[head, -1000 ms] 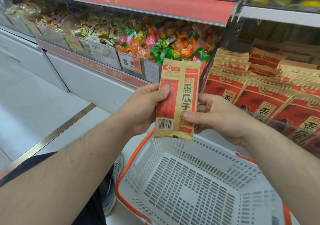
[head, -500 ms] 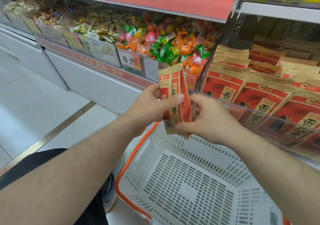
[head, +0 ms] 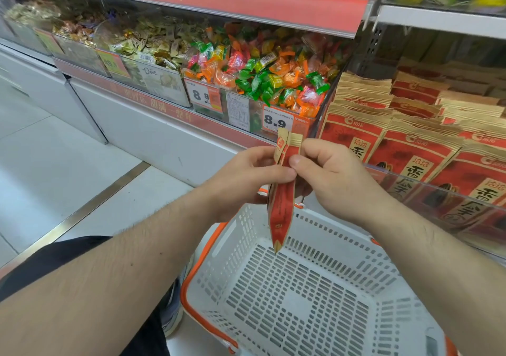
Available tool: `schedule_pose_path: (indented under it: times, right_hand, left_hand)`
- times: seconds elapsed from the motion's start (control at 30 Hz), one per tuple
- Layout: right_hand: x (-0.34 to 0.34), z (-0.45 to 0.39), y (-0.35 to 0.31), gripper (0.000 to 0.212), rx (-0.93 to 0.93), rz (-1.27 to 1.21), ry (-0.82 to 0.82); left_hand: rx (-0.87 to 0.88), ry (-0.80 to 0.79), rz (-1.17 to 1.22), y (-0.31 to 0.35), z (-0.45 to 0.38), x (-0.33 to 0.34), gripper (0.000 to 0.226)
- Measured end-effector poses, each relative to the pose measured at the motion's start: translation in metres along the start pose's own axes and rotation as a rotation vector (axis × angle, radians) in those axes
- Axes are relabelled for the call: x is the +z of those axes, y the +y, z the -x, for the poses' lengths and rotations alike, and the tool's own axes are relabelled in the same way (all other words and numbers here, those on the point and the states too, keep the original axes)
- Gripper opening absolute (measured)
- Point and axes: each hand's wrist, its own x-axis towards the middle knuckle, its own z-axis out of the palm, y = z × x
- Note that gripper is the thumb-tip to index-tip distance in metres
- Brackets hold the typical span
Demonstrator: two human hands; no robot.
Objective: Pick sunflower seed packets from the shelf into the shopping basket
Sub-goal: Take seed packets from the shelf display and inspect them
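— One sunflower seed packet [head: 282,202] is in hand, red with kraft-tan borders and a small logo near its top; it is turned edge-on to the camera, so it shows as a narrow vertical strip.

— Who has hold of it?

— Both. The left hand [head: 246,174] pinches its upper part from the left with the thumb tip pressed to the near face; the right hand [head: 331,174] pinches from the right, thumb on the same spot, other fingers curled behind. The two thumb tips nearly meet on the packet.

— And where does it sit?

— Its tan top edge sticks up above the fingers, and the long lower part hangs free below them, its bottom corner over the inside of the white shopping basket [head: 301,295] with the orange rim. Nothing lies in the basket.

— How many are left on the shelf?

— Too many overlapping to count: several rows of the same packets [head: 416,150] stand at the right behind a clear front guard [head: 451,199]. Left of them are bins of wrapped candies [head: 262,79], with two price tags [head: 278,121] legible.
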Motion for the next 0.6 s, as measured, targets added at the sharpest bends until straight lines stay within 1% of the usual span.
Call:
schedule_pose_path:
  times: [0.03,0.1,0.2,0.27,0.33,0.43,0.47,0.57,0.6]
  right_hand:
    - [0.0003,-0.0004,-0.0002,0.024,0.026,-0.073,-0.024]
    - [0.0002,-0.0017,-0.0021,0.026,0.062,-0.199,-0.059]
    - [-0.0009,-0.003,-0.0053,0.027,0.075,-0.285,-0.089]
    - [-0.0011,-0.0035,-0.0064,0.027,0.081,-0.301,-0.095]
    - [-0.0009,-0.0034,-0.0058,0.027,0.085,-0.304,-0.099]
    - [-0.0004,-0.0026,-0.0054,0.026,0.063,-0.274,-0.086]
    - [0.0,-0.0025,-0.006,0.026,0.053,-0.247,-0.073]
    - [0.0002,-0.0019,-0.0069,0.025,0.015,-0.177,-0.013]
    - [-0.001,-0.0016,-0.0065,0.026,0.0,-0.145,0.003]
  left_hand:
    - [0.002,-0.017,0.019,-0.0004,-0.0002,0.0,0.037]
    - [0.0,-0.101,0.089,-0.0012,-0.0003,-0.0007,0.024]
    - [-0.047,-0.207,0.208,0.0014,0.0007,-0.0016,0.022]
    - [-0.074,-0.224,0.25,0.0013,-0.0002,-0.0027,0.02]
    - [-0.094,-0.216,0.269,0.0008,-0.0009,-0.0031,0.025]
    - [-0.11,-0.197,0.252,0.0006,-0.001,-0.0024,0.022]
    - [-0.115,-0.186,0.245,0.0004,-0.0013,-0.0027,0.025]
    - [-0.147,-0.086,0.273,0.0012,-0.003,-0.0039,0.046]
    - [-0.152,-0.04,0.299,0.0031,-0.0036,-0.0044,0.049]
